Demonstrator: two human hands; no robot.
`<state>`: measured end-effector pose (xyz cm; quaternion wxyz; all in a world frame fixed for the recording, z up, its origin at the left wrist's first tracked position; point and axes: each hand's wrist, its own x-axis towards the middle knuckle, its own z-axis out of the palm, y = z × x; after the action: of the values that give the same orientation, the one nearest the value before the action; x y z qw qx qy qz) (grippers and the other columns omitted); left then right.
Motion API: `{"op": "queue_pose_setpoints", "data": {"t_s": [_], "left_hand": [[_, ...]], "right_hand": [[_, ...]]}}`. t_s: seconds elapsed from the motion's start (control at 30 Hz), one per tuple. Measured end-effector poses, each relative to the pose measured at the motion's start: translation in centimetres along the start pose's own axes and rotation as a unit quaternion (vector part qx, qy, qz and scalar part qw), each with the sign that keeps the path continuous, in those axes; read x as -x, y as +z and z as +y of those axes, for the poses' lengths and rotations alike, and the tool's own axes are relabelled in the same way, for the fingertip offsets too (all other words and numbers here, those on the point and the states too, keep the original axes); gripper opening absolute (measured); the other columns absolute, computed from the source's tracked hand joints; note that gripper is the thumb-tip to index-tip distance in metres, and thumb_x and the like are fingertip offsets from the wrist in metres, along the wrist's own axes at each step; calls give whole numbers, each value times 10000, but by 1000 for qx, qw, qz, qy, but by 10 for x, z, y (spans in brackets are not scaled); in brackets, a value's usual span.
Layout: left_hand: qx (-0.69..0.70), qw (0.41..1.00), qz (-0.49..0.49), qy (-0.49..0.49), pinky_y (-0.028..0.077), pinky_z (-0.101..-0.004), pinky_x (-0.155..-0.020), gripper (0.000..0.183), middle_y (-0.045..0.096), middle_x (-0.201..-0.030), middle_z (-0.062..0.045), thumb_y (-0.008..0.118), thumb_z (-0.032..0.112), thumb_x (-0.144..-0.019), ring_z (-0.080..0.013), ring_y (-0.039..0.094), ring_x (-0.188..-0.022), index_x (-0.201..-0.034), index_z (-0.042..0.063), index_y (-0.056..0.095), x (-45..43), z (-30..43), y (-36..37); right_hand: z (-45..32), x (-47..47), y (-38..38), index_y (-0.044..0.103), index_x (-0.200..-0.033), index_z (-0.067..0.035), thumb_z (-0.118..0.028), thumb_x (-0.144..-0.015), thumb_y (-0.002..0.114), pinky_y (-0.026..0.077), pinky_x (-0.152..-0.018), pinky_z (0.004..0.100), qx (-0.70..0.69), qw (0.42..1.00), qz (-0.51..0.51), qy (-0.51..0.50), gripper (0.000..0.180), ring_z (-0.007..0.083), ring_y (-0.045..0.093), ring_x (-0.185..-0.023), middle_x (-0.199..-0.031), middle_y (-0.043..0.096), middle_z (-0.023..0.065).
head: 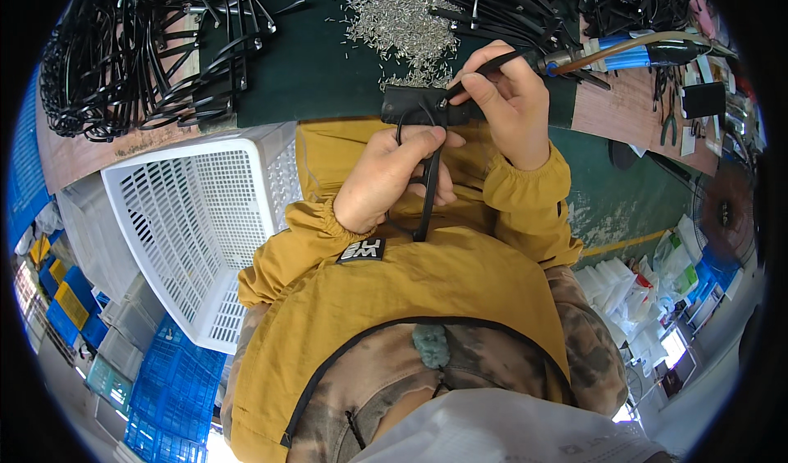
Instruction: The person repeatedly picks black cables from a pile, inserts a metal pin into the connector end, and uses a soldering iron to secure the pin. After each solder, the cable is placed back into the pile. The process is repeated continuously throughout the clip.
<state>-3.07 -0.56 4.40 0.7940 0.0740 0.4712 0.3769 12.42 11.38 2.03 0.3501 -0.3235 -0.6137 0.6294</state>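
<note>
My left hand (394, 170) grips a black glasses frame (431, 186), one temple of which hangs down towards my apron. My right hand (508, 96) holds a black temple piece (492, 64) between thumb and fingers, its metal hinge end near the frame, over a dark block (400, 104) at the table's edge. Whether the hinge parts touch cannot be told. Beyond the block, a heap of small metal screws or pins (400, 20) lies on the dark green mat (295, 63). A powered screwdriver with a blue grip (622, 53) lies just right of my right hand.
Black temples or frames (141, 50) are piled at the left, more black temples (511, 1) at the back right. A white plastic basket (261, 186) stands left of my lap. Pliers (669, 127) and a dark flat object (703, 100) lie on the right; a fan (725, 212) stands beyond.
</note>
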Motion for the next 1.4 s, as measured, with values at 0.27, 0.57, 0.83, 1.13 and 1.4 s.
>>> {"op": "queue_pose_setpoints", "data": {"t_s": [0.27,0.57,0.83,1.13,1.4], "left_hand": [[27,1000,11,2,561,-299,-618,409,654,-684,-110,533,293,-1030,-205,665,-615,-1150,-75,663,-2,3,3],[54,998,16,35,536,-291,-565,340,654,-664,-94,586,257,-1018,-195,657,-561,-1093,-62,677,-2,3,11],[56,996,25,64,535,-301,-587,342,650,-694,-97,561,286,-1046,-200,662,-598,-1145,-34,629,2,1,13],[-29,984,-32,174,546,-303,-646,633,594,-678,-81,511,387,-1073,-190,643,-639,-1507,-63,409,-6,23,18],[135,982,-16,129,518,-309,-604,537,555,-666,-62,439,447,-1068,-210,622,-615,-1231,-43,586,10,5,-1]], "right_hand": [[-19,-10,-1,640,-1006,24,25,-910,667,500,-632,271,129,990,-41,-47,99,140,636,-727,-901,591,80],[-11,-13,-3,684,-981,-31,-67,-894,696,489,-579,326,249,956,-72,-139,95,261,598,-658,-865,583,100],[-11,5,5,733,-1090,-44,-55,-898,730,530,-636,295,247,957,-40,-150,192,191,661,-748,-917,662,81],[-36,-27,-93,620,-1073,42,-174,-1040,502,543,-704,295,165,825,456,-291,249,197,619,-745,-880,663,148],[-11,-72,-77,594,-1079,-57,-482,-995,616,431,-534,291,-353,923,64,-139,433,160,524,-653,-802,524,53]]}}
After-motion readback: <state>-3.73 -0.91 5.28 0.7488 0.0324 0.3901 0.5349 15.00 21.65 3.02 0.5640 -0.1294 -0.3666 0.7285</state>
